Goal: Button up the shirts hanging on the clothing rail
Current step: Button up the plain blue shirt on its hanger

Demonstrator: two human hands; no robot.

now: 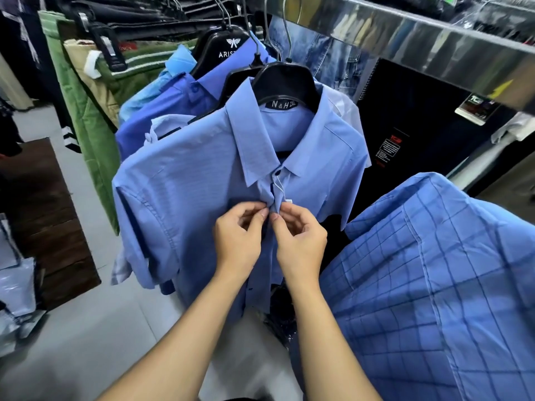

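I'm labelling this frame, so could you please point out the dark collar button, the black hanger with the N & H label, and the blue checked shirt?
Dark collar button (278,172), head view, on its face.
Black plastic N & H hanger (285,82), head view, on its neck.
Blue checked shirt (434,285), head view, on its body panel.

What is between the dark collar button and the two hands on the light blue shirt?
In the head view, the shirt's bunched placket runs from the collar button down to the left hand and right hand, with a small white tag beside it.

two hands, perhaps five shirts
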